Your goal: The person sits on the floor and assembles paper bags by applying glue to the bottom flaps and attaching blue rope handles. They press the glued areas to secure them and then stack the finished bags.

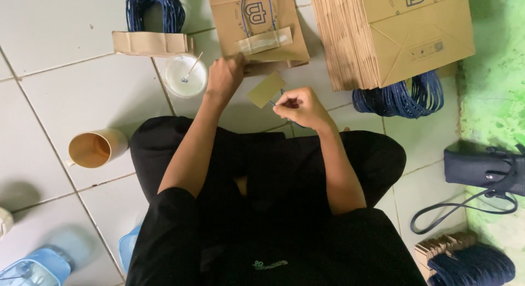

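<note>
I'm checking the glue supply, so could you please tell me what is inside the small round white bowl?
The small round white bowl holds white liquid with a thin stick leaning in it; its depth cannot be seen.

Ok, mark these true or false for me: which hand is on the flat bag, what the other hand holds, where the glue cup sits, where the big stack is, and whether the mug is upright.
1. The left hand rests on the flat paper bag. True.
2. The right hand holds a pair of scissors. False: it pinches a small brown paper strip with a bit of blue cord.
3. The white cup with a stick in it sits just left of the left hand. True.
4. The big stack of folded bags lies at the person's left. False: it lies to the upper right.
5. The tan mug stands upright. False: it lies on its side on the tile floor.
</note>
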